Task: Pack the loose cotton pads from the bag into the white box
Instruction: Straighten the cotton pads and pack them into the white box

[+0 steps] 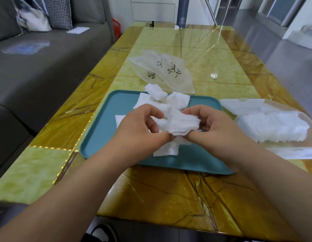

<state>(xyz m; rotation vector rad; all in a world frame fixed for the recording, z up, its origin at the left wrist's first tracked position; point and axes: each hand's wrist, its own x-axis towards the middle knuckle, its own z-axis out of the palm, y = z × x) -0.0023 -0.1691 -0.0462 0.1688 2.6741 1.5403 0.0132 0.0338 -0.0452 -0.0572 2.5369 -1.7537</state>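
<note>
Over a teal tray (102,135), my left hand (141,128) and my right hand (214,126) together pinch a small stack of white cotton pads (177,124) from both sides. More loose cotton pads (162,95) lie scattered on the tray, one (166,149) below my hands. A translucent plastic bag (162,70) with black writing lies flat behind the tray. To the right sits the white box (268,126), open, with a row of pads packed inside.
The yellow-green marble table (212,67) stretches ahead. A grey sofa (47,67) with a handbag (32,18) stands to the left. A dark cylinder (181,13) and a small black object (152,24) stand at the table's far end. A white flap (294,152) lies near the box.
</note>
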